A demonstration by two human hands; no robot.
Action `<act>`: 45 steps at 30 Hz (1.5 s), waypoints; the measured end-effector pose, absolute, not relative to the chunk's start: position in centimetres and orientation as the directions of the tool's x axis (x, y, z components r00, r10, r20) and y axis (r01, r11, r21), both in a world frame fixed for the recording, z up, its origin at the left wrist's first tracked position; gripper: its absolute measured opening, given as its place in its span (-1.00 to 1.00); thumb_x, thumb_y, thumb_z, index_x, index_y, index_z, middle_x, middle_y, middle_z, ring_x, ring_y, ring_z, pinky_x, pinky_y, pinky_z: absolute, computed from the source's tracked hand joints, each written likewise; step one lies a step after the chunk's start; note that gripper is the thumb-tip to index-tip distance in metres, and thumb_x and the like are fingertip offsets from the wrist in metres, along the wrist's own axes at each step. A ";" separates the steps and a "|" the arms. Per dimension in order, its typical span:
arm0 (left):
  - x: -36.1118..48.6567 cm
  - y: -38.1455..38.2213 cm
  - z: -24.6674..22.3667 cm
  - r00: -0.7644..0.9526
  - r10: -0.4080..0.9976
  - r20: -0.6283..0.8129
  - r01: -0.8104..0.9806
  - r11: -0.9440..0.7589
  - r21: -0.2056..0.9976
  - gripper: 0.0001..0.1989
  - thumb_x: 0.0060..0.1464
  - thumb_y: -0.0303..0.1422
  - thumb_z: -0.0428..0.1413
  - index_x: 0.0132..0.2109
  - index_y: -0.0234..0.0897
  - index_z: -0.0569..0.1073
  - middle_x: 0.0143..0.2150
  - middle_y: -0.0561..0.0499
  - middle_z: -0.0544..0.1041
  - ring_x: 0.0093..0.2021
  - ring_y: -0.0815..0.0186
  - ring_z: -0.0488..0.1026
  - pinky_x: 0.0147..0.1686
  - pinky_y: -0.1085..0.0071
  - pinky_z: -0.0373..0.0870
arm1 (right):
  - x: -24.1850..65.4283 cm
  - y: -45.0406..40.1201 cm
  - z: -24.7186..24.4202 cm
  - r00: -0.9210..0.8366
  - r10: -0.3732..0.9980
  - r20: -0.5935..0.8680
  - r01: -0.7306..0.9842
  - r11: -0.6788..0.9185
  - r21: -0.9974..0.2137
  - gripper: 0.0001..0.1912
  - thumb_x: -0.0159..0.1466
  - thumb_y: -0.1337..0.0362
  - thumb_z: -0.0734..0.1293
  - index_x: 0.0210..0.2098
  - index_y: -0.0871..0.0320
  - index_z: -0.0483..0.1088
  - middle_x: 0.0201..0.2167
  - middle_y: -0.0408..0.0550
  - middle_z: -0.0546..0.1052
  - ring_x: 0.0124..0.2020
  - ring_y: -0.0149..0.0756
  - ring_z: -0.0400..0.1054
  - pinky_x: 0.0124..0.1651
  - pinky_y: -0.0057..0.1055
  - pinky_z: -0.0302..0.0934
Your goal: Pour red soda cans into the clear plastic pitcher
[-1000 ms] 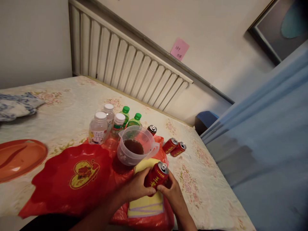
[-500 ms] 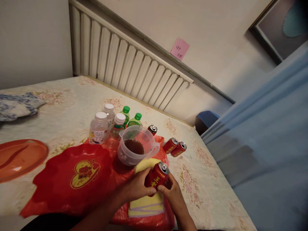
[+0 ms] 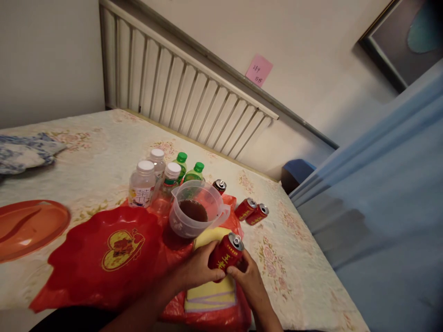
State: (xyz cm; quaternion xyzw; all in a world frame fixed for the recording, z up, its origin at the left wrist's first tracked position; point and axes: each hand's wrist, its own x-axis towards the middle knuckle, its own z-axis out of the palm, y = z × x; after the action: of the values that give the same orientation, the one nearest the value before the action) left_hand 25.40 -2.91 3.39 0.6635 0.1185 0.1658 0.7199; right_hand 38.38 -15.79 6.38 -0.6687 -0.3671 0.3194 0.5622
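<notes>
Both my left hand (image 3: 201, 266) and my right hand (image 3: 249, 276) are wrapped round a red drink can (image 3: 226, 252) with yellow lettering, one from each side. Its top faces up and away, with the pull tab raised. Beneath the can lies a folded yellow cloth (image 3: 211, 297) on a red plastic bag (image 3: 173, 309). Just beyond my hands stands a clear measuring jug (image 3: 180, 226) holding dark brown liquid, its handle toward the right. Left of my arms sits a red scalloped tray (image 3: 79, 249) with a gold heart print.
Several bottles with white caps (image 3: 146, 167) or green caps (image 3: 182, 157) stand behind the jug. Two red cans (image 3: 258, 214) and a dark can (image 3: 219, 186) are at the right and back. An orange oval tray (image 3: 31, 226) lies far left. A blue curtain (image 3: 380, 198) hangs right.
</notes>
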 end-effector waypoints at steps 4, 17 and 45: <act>25.3 -2.9 3.5 0.917 0.395 0.049 -0.074 0.049 0.996 -0.50 -0.21 -0.50 0.17 -0.02 -0.24 0.37 -0.18 0.05 0.52 -0.31 0.30 0.41 -0.34 0.42 0.37 | 38.4 -15.8 6.4 0.538 0.843 -0.019 0.138 -0.111 -0.984 -0.43 0.01 0.28 0.50 0.03 0.09 0.43 -0.10 -0.05 0.62 -0.05 -0.03 0.49 0.00 -0.20 0.36; 25.4 -2.8 3.3 0.911 0.410 0.043 -0.058 0.025 0.998 -0.43 -0.23 -0.51 0.18 0.03 -0.25 0.37 -0.21 0.07 0.50 -0.24 0.28 0.41 -0.27 0.42 0.38 | 38.1 -16.3 6.8 0.511 0.859 0.008 0.106 -0.055 -0.993 -0.45 0.11 0.12 0.47 0.08 0.07 0.43 0.07 0.01 0.55 0.12 -0.01 0.42 0.15 -0.14 0.31; 25.5 -2.7 2.8 0.908 0.420 0.005 0.009 -0.031 0.999 -0.47 -0.26 -0.50 0.23 -0.03 -0.22 0.38 -0.20 0.08 0.49 -0.14 0.17 0.43 -0.18 0.36 0.37 | 39.2 -17.9 0.2 0.618 0.729 0.294 0.604 -0.200 -0.772 -0.70 0.39 0.20 0.20 0.04 0.03 0.45 -0.01 0.01 0.55 -0.01 -0.13 0.40 0.07 -0.20 0.26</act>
State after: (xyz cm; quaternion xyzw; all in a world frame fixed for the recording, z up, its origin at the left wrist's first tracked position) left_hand 25.47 -2.69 2.75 0.7018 0.1528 0.1513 0.6791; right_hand 39.21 -17.87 0.17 -0.7717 -0.4317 0.0680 0.4620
